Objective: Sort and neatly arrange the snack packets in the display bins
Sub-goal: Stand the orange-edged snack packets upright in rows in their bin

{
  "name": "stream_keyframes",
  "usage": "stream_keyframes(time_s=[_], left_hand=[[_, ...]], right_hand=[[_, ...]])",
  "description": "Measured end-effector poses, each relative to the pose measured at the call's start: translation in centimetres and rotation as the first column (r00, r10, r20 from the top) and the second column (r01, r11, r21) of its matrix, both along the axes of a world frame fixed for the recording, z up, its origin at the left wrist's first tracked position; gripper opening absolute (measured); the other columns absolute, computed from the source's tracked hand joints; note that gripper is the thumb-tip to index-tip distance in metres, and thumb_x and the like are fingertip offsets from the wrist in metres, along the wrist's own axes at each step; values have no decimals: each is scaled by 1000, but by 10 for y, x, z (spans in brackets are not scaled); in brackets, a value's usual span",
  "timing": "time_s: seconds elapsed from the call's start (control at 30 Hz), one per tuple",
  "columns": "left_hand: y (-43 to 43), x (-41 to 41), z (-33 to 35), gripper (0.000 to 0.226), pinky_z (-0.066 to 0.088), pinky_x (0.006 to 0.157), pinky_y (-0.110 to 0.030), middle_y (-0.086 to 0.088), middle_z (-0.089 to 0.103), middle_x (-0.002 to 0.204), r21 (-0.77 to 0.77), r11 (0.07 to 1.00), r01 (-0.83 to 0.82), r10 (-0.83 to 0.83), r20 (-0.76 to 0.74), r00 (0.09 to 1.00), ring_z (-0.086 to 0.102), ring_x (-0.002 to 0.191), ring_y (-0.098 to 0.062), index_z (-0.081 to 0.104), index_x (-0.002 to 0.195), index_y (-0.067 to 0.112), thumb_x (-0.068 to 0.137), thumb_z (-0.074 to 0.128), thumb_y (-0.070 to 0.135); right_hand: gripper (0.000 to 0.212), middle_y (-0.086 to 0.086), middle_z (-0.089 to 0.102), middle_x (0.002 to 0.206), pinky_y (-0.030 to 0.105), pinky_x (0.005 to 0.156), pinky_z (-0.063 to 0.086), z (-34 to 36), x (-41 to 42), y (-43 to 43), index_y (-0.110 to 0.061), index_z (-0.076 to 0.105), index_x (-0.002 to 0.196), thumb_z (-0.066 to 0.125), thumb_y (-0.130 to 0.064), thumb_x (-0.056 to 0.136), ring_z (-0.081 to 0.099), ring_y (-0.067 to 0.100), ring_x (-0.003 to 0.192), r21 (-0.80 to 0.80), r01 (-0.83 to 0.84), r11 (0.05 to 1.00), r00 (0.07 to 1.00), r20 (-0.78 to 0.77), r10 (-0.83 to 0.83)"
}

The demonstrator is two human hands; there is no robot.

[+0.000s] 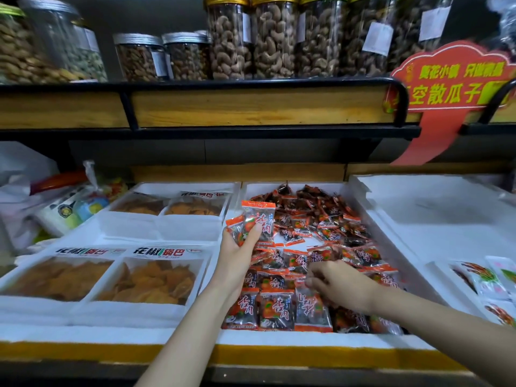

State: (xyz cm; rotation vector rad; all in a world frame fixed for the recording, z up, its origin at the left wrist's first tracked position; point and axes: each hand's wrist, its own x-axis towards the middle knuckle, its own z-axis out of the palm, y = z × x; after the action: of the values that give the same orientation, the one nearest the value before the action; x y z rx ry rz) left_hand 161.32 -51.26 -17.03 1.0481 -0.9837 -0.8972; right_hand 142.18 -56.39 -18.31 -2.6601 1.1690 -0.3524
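Gathering: left hand grips a packet stack centre-frame; right hand, blurred and its grip unclear, hovers over loose packets, likely picking next.

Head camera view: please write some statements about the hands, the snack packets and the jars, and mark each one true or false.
1. The left hand holds a few red packets raised above the middle bin. True.
2. The right hand is raised higher than the left hand. False: the right hand is lower and reaches down to packets in the middle bin.
3. Packets near the front rim lie in rows; those at the back lie in a loose heap. True.
4. The jars at the top are empty. False: the jars are full of nuts.
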Motion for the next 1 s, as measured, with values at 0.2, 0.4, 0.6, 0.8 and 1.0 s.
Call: stream_keyframes(time_s=[0.2, 0.4, 0.6, 0.8, 1.0], left_hand=[[11, -9, -2, 42, 52, 95, -41, -1, 68, 117, 16, 999, 38, -38, 10, 999, 67, 105, -16, 45, 128, 26, 91, 61, 36], [19, -12, -6, 52, 44, 104, -44, 0, 64, 124, 49, 999, 15, -16, 24, 1000, 61, 114, -17, 45, 130, 27, 85, 64, 42], [28, -23, -12, 52, 56, 89, -42, 1, 70, 113, 71, 997, 37, -38, 21, 999, 69, 100, -16, 51, 123, 29, 78, 74, 43], [38, -39, -19, 112, 45, 103, -48, 1, 59, 133, 135, 981, 138, -144, 33, 989, 56, 122, -21, 44, 135, 34, 37, 86, 69], [47, -45, -30, 48, 51, 97, -39, 9, 73, 104, 144, 978, 153, -163, 63, 985, 67, 102, -11, 56, 108, 34, 71, 84, 21]], right_hand=[[26, -9, 55, 69, 20, 50, 35, -10, 2, 4, -29, 42, 75, 41, -30, 101, 52, 11, 58, -33, -16, 999, 999, -52, 14], [27, 0, 59, 111, 30, 73, 49, -4, 2, 14, -21, 52, 114, 33, -37, 102, 60, 17, 90, -257, 32, 966, 991, -116, -63], [29, 0, 61, 95, 34, 66, 52, 36, 8, 42, -21, 43, 125, 40, -35, 99, 59, 11, 71, 147, 24, 989, 799, 592, -107], [38, 5, 60, 89, 40, 75, 54, 36, 4, 49, -18, 48, 118, 65, -29, 86, 63, 21, 76, 366, -47, 929, 704, 672, -229], [18, 16, 70, 98, 42, 82, 54, 29, -12, 50, -7, 68, 95, 71, -18, 81, 67, 31, 90, 420, -143, 896, 763, 623, -170]])
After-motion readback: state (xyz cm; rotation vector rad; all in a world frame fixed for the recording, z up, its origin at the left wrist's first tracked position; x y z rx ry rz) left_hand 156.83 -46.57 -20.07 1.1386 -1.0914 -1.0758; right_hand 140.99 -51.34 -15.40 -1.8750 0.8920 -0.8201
